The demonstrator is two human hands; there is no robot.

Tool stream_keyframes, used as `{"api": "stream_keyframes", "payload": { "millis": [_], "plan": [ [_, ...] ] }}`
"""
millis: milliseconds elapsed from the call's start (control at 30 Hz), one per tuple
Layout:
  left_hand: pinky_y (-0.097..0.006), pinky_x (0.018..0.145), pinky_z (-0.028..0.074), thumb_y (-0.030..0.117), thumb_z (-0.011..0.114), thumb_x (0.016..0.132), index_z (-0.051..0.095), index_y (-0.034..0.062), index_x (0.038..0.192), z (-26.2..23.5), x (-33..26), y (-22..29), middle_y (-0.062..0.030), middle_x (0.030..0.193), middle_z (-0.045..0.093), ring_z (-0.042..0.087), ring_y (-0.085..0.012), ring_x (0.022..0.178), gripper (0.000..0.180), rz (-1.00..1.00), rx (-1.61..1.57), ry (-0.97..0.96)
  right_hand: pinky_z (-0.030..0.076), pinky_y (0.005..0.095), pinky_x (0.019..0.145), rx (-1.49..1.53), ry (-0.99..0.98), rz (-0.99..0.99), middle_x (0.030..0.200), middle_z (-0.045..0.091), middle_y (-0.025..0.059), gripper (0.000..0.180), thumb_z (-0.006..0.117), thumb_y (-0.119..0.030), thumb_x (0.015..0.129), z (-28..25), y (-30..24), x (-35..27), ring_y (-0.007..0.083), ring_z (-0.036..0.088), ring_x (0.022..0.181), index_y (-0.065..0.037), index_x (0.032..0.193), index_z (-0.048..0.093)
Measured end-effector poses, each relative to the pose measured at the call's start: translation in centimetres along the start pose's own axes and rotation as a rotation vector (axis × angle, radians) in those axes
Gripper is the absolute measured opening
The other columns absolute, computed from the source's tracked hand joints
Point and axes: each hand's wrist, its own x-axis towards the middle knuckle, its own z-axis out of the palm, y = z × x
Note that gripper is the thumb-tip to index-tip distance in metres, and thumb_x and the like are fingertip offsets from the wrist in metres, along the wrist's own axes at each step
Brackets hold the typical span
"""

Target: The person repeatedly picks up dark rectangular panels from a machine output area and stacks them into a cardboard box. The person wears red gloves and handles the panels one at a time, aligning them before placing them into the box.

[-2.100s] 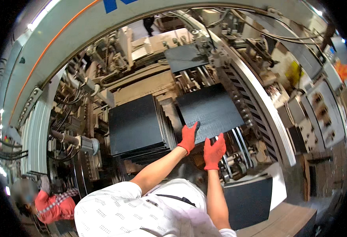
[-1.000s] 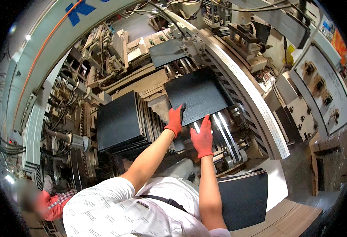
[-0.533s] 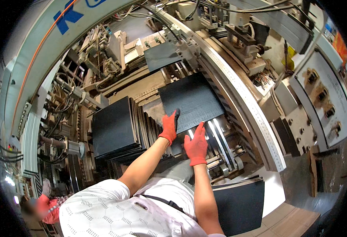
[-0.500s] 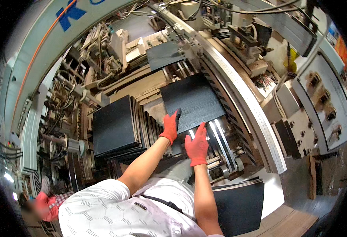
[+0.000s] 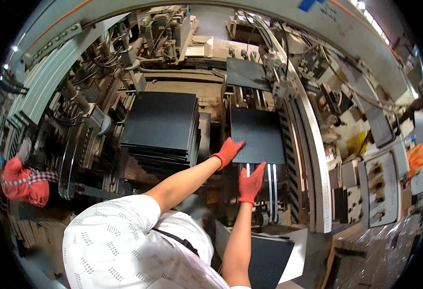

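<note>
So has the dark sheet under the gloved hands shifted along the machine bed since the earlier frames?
Cannot tell: the head camera itself swung. The dark sheet lies beside the stack of sheets, with the left hand on its near edge.

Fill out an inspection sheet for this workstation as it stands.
Surface: machine feed bed with metal rails.
Job's things: dark flat sheet lying on the rails; stack of dark sheets to its left; another sheet farther up the line.
Clutter: dust and debris on the machine frame.
Hands: left hand and right hand, red-gloved, open at the sheet's near edge.
Cables: wire bundles along the curved guard.
Surroundings: a person's red sleeve at the left.
</note>
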Motion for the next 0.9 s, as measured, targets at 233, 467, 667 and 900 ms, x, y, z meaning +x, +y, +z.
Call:
{"api": "stream_keyframes", "payload": {
  "millis": [233,467,667,900],
  "plan": [
    [-0.035,0.08,0.052,0.021,0.065,0.088,0.049,0.0024,0.133,-11.9,-16.5,7.1,-0.0131,0.1,0.066,0.066,-0.0223,0.085,0.051,0.183,0.433,-0.495,0.048,0.0424,0.093,-0.08,0.018,0.018,0.118,0.063,0.0261,0.09,0.073,-0.022,0.083,-0.6,0.5,-0.4,0.0382,0.062,0.108,0.007,0.151,0.022],
    [-0.029,0.088,0.048,0.007,0.067,0.088,0.038,0.0008,0.142,-28.1,-25.2,6.4,-0.0101,0.111,0.062,0.062,-0.0147,0.092,0.062,0.225,0.259,0.46,0.051,0.0443,0.087,-0.258,0.004,0.043,0.115,0.065,0.0215,0.095,0.075,-0.03,0.083,0.6,-1.4,-1.0,0.0375,0.064,0.103,0.004,0.153,0.021],
    [-0.028,0.08,0.047,0.006,0.069,0.089,0.02,0.0075,0.156,-33.5,-20.8,7.1,-0.0025,0.095,0.059,0.056,-0.0105,0.084,0.083,0.179,-0.035,0.645,0.051,0.0457,0.092,-0.413,0.01,0.043,0.129,0.06,0.0272,0.1,0.074,-0.039,0.082,1.2,-1.4,-1.0,0.0396,0.062,0.113,0.002,0.154,0.018],
    [-0.026,0.063,0.051,0.001,0.068,0.089,0.05,0.0124,0.128,-34.6,-18.4,6.5,-0.0006,0.102,0.054,0.055,-0.0107,0.088,0.044,0.052,-0.457,0.738,0.049,0.0423,0.098,-0.489,-0.031,0.033,0.151,0.042,0.0217,0.092,0.069,-0.04,0.087,1.2,-1.7,-1.3,0.0344,0.055,0.127,-0.001,0.156,0.021]
  ]
}}
